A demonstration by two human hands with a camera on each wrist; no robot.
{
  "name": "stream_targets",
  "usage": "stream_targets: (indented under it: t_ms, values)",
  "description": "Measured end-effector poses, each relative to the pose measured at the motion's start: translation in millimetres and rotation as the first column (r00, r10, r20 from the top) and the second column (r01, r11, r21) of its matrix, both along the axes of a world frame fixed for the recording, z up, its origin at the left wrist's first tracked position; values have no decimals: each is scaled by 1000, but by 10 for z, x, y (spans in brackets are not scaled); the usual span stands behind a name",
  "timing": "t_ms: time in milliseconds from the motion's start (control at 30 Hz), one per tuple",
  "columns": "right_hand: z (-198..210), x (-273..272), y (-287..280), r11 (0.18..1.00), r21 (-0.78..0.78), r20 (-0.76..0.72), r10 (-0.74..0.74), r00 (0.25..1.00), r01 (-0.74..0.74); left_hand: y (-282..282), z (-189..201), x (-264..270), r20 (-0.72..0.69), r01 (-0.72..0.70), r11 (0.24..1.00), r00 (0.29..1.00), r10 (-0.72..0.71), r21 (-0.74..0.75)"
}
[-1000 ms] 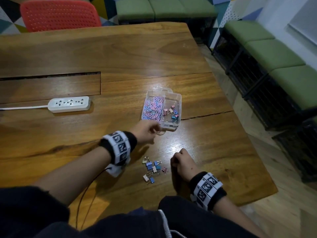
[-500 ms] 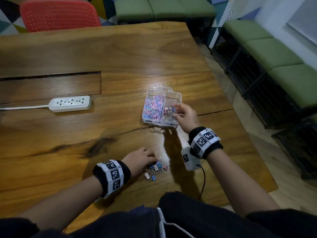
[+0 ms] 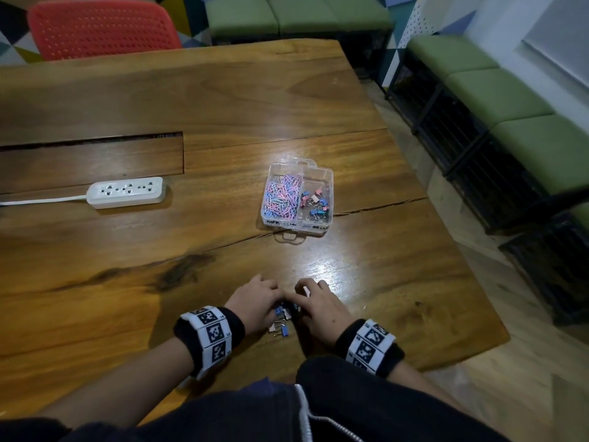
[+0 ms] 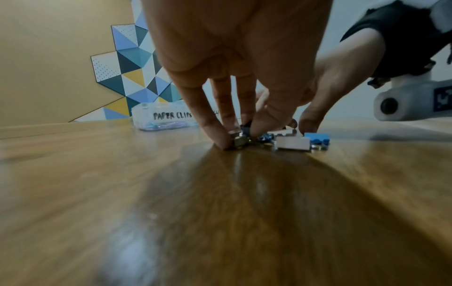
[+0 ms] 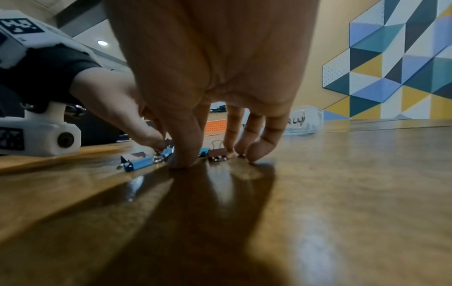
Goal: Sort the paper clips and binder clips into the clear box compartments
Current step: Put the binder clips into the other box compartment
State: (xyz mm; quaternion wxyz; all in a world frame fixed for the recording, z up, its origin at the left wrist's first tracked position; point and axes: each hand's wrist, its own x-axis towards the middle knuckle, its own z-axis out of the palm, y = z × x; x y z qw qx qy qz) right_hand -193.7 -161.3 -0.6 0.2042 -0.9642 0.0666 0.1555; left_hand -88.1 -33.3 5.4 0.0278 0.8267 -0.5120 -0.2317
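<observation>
The clear box (image 3: 330, 186) stands mid-table, with pink and blue paper clips (image 3: 283, 196) in its left compartment and binder clips (image 3: 314, 204) in its right. A small pile of loose binder clips (image 3: 282, 322) lies near the front edge. Both hands are down on the pile. My left hand (image 3: 255, 301) pinches a binder clip (image 4: 238, 137) between thumb and forefinger. My right hand (image 3: 314, 303) has thumb (image 5: 182, 160) and fingertips (image 5: 254, 153) on the table, curled round a pink binder clip (image 5: 217, 152). A white clip (image 4: 292, 143) and a blue clip (image 5: 138, 163) lie beside them.
A white power strip (image 3: 127, 191) with its cord lies at the left. A long slot (image 3: 92, 161) is cut into the wooden table (image 3: 223, 106). A red chair (image 3: 102, 27) stands behind the table. Green benches (image 3: 510, 97) line the right wall past the table's edge.
My right hand has come back from the box's binder clip compartment to the loose pile. My left hand, at the box one second ago, now stays on the pile.
</observation>
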Motion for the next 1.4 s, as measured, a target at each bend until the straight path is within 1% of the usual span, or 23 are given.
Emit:
stream_targets:
  t_ms: [67,133,233,333,400,467,500,533,567,633,667,700,800,833,900,1033,1133,1200,1300,1400]
  values:
    - [-18,-3,13,999,36,14,-29,999,28,3,2,1,8,-12,1000,1000,12,-11]
    - [-32,-5,17,997,51,18,-60,998,59,6,0,11,-19,-47,998,999,47,-39]
    - [-43,-3,15,990,86,9,-112,994,110,29,16,43,-133,-209,972,972,195,-104]
    - [-54,-18,-12,972,136,-48,-185,982,190,70,10,96,-282,-389,912,896,343,-129]
    - [-75,-47,-14,955,173,-53,-236,970,241,96,-13,125,-423,-474,874,817,391,-107]
    - [-90,-73,12,948,187,-61,-251,966,258,114,-25,115,-555,-521,853,717,422,-25]
    - [-101,-82,28,952,178,-72,-240,968,249,118,-25,100,-565,-502,865,712,417,5]
    - [-110,-85,43,958,163,-79,-224,971,234,119,-24,85,-528,-454,891,752,394,18]
    - [-113,-85,54,965,148,-80,-208,975,218,116,-22,64,-465,-381,924,813,350,29]
    - [-105,-81,70,970,128,-77,-196,977,205,108,-14,15,-317,-211,977,924,214,45]
    - [-103,-84,78,971,123,-77,-197,977,205,101,1,-12,-232,-129,990,963,138,52]
    - [-101,-90,87,972,118,-73,-197,978,205,96,13,-35,-158,-65,995,985,75,70]
    - [-101,-119,112,970,120,-42,-210,977,213,86,5,-82,-46,29,987,999,-22,159]
    - [-104,-127,117,969,119,-31,-217,976,219,85,-4,-96,-14,43,984,999,-41,176]
    - [-113,-134,118,963,124,-25,-236,971,238,84,-23,-112,14,33,987,999,-35,160]
    - [-82,-115,93,930,170,-50,-321,946,325,89,-27,-101,-22,-68,995,997,70,80]
    - [-39,-92,73,892,218,-86,-385,919,395,72,4,-102,-80,-138,987,986,145,82]
    - [-22,-79,75,883,229,-92,-400,912,410,34,27,-132,-81,-171,982,981,178,80]
    - [-6,-53,95,886,228,-94,-393,915,404,-46,30,-190,-53,-160,985,985,163,63]
    - [1,-24,97,896,213,-92,-379,921,390,-112,39,-199,-65,-137,989,988,141,58]
